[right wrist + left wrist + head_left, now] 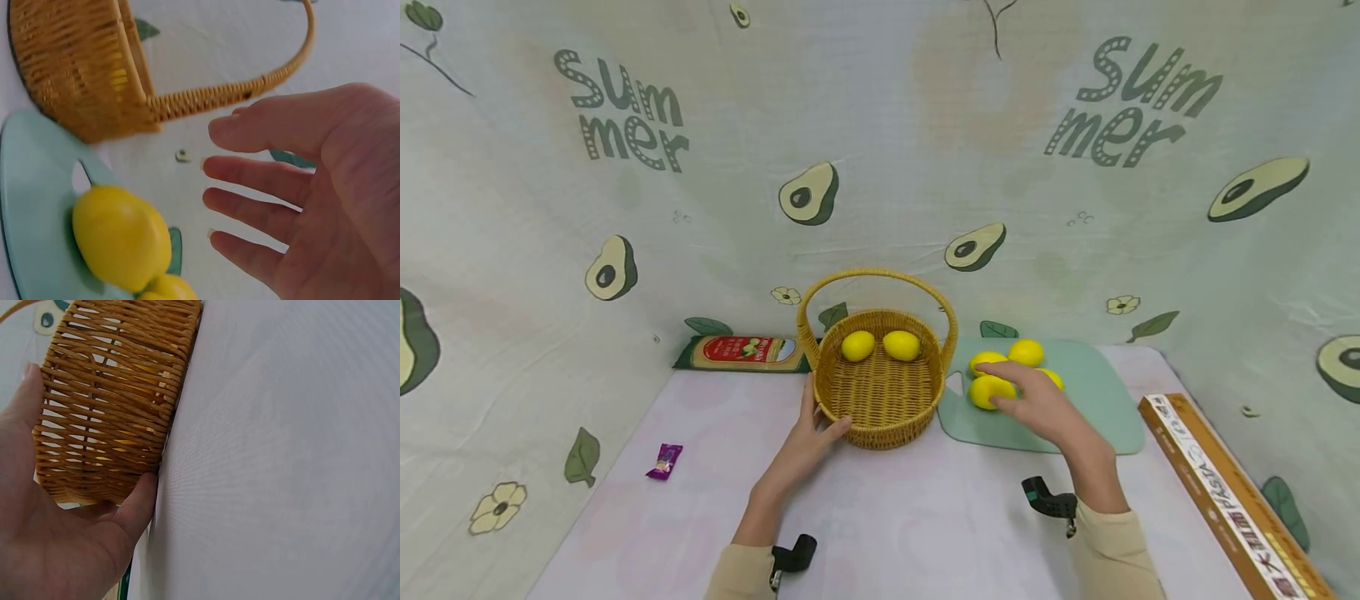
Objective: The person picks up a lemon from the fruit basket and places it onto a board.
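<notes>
A round wicker basket point(880, 437) with a tall arched handle stands on the table, two lemons point(902, 346) inside at its far side. My left hand point(805, 442) holds the basket's near left side. In the left wrist view its thumb lies up the woven wall point(106, 406), while the other fingers bend in by the base. Several more lemons point(992, 392) sit on a pale green cutting board point(1090, 408) right of the basket. Above them hovers my right hand point(1045, 404), fingers spread and nearly straight. Its palm is bare in the right wrist view, with a lemon point(122, 237) just beyond the fingertips.
Behind the basket at left lies a green and tan packet point(745, 353). A small purple wrapped sweet point(665, 461) is on the left of the table. A long orange-brown pasta box point(1225, 500) runs along the right edge. Printed cloth point(880, 108) hangs behind.
</notes>
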Available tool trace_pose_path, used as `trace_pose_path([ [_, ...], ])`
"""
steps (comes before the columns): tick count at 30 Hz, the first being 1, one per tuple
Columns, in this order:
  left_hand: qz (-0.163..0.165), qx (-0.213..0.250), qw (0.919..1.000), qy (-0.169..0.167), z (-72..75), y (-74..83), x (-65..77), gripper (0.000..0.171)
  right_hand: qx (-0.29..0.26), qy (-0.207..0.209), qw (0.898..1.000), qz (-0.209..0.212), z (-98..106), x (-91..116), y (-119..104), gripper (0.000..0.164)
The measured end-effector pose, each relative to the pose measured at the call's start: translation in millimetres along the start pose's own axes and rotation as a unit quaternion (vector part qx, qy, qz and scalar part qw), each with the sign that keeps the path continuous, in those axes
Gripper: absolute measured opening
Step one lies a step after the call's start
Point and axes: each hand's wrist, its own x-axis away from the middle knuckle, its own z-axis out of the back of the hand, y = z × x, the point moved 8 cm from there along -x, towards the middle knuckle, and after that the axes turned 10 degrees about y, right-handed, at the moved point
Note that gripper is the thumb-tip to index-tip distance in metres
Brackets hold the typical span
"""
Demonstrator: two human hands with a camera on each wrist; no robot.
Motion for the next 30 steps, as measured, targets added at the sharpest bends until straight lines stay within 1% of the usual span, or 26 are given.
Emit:
trace_pose_path([
  [3, 0.000, 0.003, 1.0000, -0.002, 0.8, -1.6, -0.5, 0.097, -0.031, -0.017, 0.999, 0.019, -13, -1, -13, 0.045],
  [7, 0.000, 0.003, 1.0000, -0.002, 1.4, -2.0, -0.6, 0.098, -0.066, -0.043, 0.996, 0.051, -30, -3, -32, 0.046],
  [8, -0.001, 0.003, 1.0000, -0.003, 1.1, -1.6, -1.1, 0.098, -0.070, -0.042, 0.995, 0.057, -33, -5, -36, 0.046],
  [11, -0.006, -0.002, 1.0000, -0.003, 0.1, -0.2, -3.6, 0.098, -0.075, -0.021, 0.994, 0.073, -42, -12, -47, 0.044],
  [15, -0.012, -0.004, 0.9999, -0.004, -2.4, 1.1, -7.9, 0.098, -0.083, 0.006, 0.992, 0.093, -57, -22, -56, 0.042],
  [17, -0.013, -0.002, 0.9999, -0.009, -4.8, 0.8, -8.5, 0.098, -0.075, 0.011, 0.992, 0.101, -65, -27, -56, 0.042],
  [21, -0.015, 0.003, 0.9997, -0.018, -8.1, 1.4, -7.2, 0.098, -0.048, 0.020, 0.995, 0.091, -80, -36, -54, 0.046],
  [22, -0.011, 0.004, 0.9998, -0.017, -7.9, 1.6, -6.8, 0.098, -0.039, 0.022, 0.995, 0.086, -83, -38, -54, 0.046],
  [24, -0.006, 0.006, 0.9998, -0.015, -6.3, 3.5, -5.8, 0.097, -0.030, 0.026, 0.996, 0.076, -86, -45, -56, 0.047],
  [26, -0.003, 0.010, 0.9998, -0.015, -3.7, 7.2, -3.7, 0.098, -0.017, 0.033, 0.996, 0.076, -89, -52, -60, 0.047],
  [30, 0.009, 0.014, 0.9996, -0.022, 2.6, 17.3, 4.8, 0.101, 0.005, 0.040, 0.997, 0.070, -95, -66, -67, 0.047],
])
